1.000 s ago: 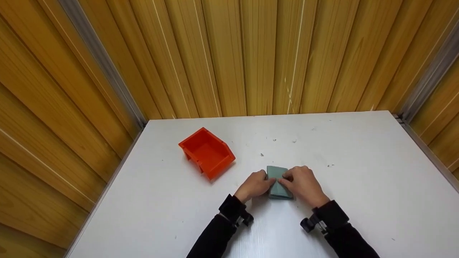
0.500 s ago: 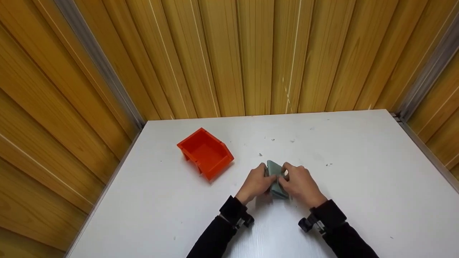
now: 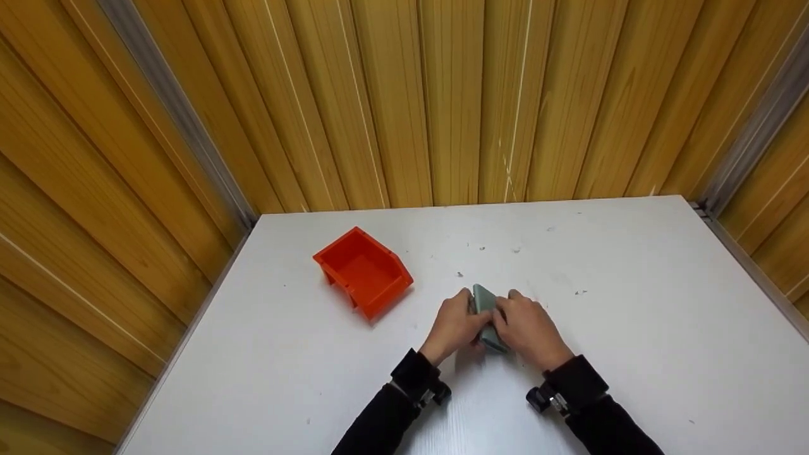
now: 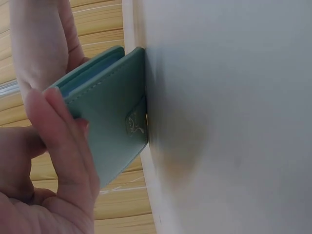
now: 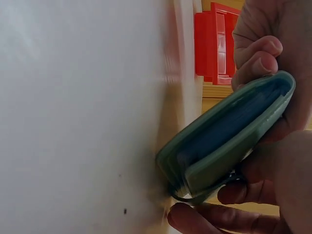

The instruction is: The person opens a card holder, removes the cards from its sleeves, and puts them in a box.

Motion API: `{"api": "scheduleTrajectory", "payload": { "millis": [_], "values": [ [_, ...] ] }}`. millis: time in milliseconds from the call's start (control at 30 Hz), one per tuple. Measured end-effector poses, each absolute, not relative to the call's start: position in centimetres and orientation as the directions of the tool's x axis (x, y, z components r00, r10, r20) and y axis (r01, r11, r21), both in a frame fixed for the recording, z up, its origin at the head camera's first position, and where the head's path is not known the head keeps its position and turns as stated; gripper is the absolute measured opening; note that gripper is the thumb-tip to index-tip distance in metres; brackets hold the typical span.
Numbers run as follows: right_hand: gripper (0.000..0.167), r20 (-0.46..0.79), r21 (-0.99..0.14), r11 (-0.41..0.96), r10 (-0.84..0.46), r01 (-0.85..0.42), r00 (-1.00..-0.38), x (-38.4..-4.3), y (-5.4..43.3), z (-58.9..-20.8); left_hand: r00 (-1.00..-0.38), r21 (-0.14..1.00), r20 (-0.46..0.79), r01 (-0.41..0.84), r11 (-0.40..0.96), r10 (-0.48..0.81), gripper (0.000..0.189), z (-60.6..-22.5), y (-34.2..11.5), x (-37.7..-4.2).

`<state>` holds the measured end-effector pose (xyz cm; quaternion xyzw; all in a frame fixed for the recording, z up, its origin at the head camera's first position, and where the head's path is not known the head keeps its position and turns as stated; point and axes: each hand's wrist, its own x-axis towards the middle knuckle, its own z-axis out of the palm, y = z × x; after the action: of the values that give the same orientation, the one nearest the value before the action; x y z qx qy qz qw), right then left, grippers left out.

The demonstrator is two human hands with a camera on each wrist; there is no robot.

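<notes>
A small green wallet (image 3: pixel 490 338) with stitched edges stands tilted up from the white table, its lower edge at the tabletop. My left hand (image 3: pixel 456 323) grips it from the left, thumb over the top and fingers along the stitched cover. From the other side, my right hand (image 3: pixel 529 328) holds it with thumb and fingertips. In the left wrist view the wallet (image 4: pixel 114 107) shows a strap tab with a light printed mark. The right wrist view looks into the folded wallet (image 5: pixel 222 131), with dark blue inner sleeves and a loop of strap beside the right fingertips (image 5: pixel 190 219).
An orange-red plastic bin (image 3: pixel 363 272) sits on the white table (image 3: pixel 253 354), to the left of and beyond the hands. Small dark specks mark the tabletop. Wood-patterned walls (image 3: pixel 455 101) close off the back and sides.
The wallet has turned from lying flatter, cover up, to standing tilted on its edge. My right hand has moved left toward the left hand and wraps closer round the wallet's side.
</notes>
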<state>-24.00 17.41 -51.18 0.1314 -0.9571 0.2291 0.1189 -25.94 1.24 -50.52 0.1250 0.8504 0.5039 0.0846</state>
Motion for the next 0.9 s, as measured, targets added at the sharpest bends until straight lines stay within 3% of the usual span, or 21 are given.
{"api": "scheduleTrajectory", "payload": {
  "millis": [167, 333, 567, 900],
  "values": [
    [0.025, 0.318, -0.364, 0.873, -0.21, -0.324, -0.924, -24.1, 17.4, -51.4, -0.956, 0.845, 0.017, 0.17, 0.506, 0.293, 0.016, -50.4, 1.4, -25.9],
    [0.031, 0.263, -0.465, 0.841, -0.169, -0.278, -0.95, -24.4, 17.7, -51.3, -0.957, 0.834, 0.024, 0.179, 0.523, 0.29, 0.017, -50.4, 1.4, -25.8],
    [0.026, 0.181, -0.547, 0.804, -0.159, -0.234, -0.97, -24.6, 18.2, -51.1, -0.954, 0.836, -0.001, 0.164, 0.524, 0.3, 0.011, -50.3, 1.4, -25.8],
    [0.026, 0.192, -0.442, 0.878, -0.109, -0.185, -0.975, -24.6, 21.3, -51.7, -0.954, 0.848, -0.07, 0.096, 0.521, 0.29, 0.015, -49.9, 1.1, -25.8]
  ]
}}
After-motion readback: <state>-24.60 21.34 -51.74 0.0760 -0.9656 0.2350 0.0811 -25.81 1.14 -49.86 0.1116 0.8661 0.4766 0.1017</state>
